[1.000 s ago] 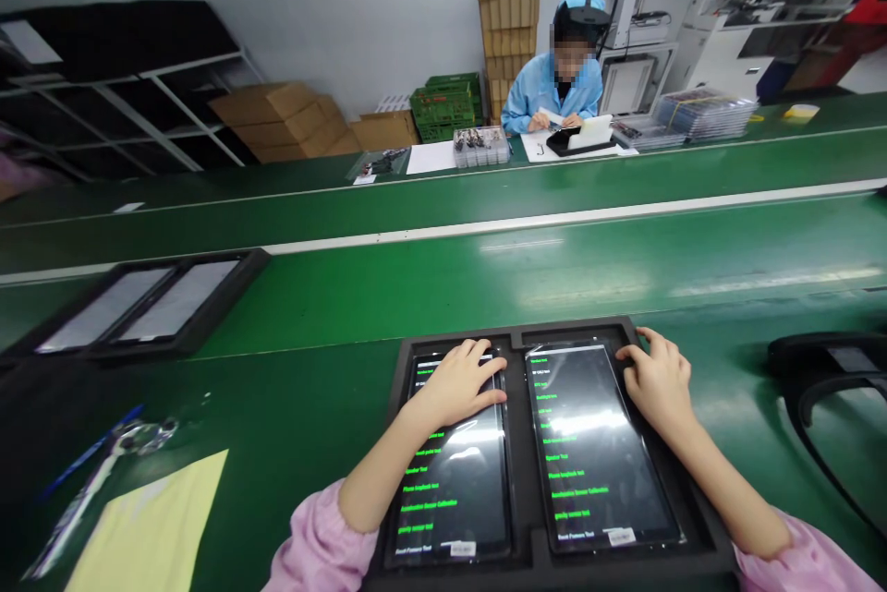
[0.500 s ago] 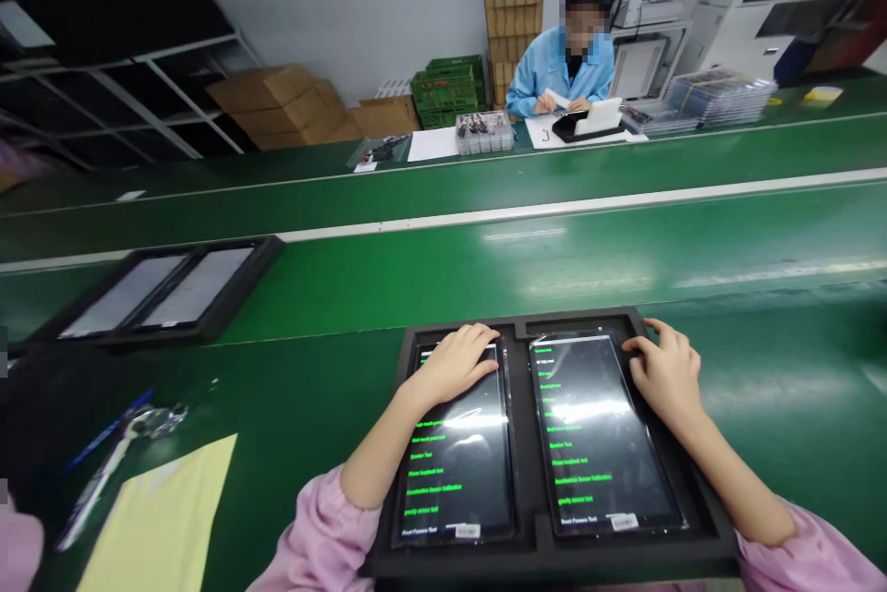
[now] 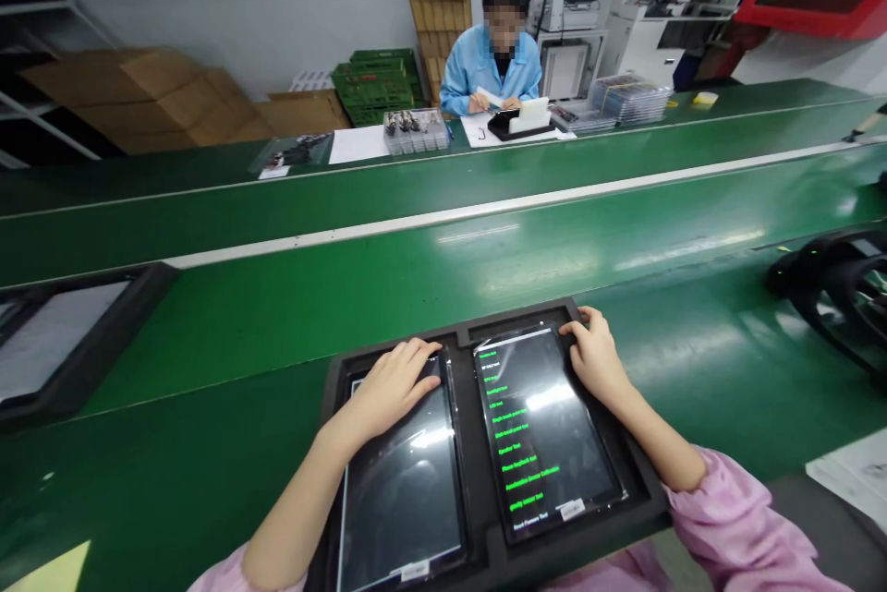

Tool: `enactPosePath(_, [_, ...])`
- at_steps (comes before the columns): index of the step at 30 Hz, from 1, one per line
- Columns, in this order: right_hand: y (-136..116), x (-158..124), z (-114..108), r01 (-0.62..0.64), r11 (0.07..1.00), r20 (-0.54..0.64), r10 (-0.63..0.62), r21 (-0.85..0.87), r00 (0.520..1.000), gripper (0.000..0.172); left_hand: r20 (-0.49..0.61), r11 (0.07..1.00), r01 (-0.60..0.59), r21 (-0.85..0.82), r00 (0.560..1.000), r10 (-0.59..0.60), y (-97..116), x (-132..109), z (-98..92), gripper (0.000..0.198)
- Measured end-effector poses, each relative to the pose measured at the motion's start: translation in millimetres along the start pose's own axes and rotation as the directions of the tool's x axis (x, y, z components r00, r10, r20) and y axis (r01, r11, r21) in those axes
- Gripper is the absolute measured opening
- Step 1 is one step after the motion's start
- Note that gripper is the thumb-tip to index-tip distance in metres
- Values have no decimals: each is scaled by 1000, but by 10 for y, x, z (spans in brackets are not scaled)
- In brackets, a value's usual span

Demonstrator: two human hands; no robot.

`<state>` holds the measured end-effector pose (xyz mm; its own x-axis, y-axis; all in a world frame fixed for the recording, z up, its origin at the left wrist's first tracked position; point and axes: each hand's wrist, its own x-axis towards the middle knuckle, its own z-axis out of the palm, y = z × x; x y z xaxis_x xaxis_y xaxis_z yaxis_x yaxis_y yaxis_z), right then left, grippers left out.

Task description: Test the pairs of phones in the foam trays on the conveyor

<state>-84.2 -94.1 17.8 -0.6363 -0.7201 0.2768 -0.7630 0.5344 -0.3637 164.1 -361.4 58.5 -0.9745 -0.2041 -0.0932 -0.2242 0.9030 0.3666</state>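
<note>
A black foam tray [image 3: 485,532] lies on the green bench in front of me with two tablets side by side. My left hand [image 3: 392,381] rests flat, fingers together, on the top of the left tablet [image 3: 402,490], whose screen is dark. My right hand [image 3: 596,356] sits at the tray's upper right edge, fingers curled over the top corner of the right tablet [image 3: 544,435]. That screen shows lines of green text. Pink sleeves cover both my forearms near the bottom edge.
Another black tray [image 3: 66,343] with tablets sits at the left on the green belt [image 3: 485,269]. A black curved object [image 3: 835,283] lies at the right. A person in a blue coat [image 3: 492,66] works across the far bench, with boxes and crates behind.
The view has swung to the right, so the tray sits lower left in frame. The left tablet's screen has gone from green text to dark. Both hands stay at the tablets' top edges.
</note>
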Motion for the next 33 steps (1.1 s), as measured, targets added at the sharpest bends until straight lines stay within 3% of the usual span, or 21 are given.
enactPosePath(8, [-134,158,-76,-96,987,103,110,-129,989,26,23,999,16,-44,1000,-15,2,8,-45,43])
enactPosePath(12, [-162,115,-100,-67,973,39,77,-220,996,18,17,999,5,-49,1000,-4,23,-8,-51,43])
enactPosePath(23, [35,63,10,23,988,-3,-23,-151,1000,24,25,1000,23,-11,999,-23,77,-2,-41,41])
enactPosePath(33, [-18,58,-24,-12,988,38,18,-153,999,26,23,1000,15,27,1000,-16,44,-5,-22,41])
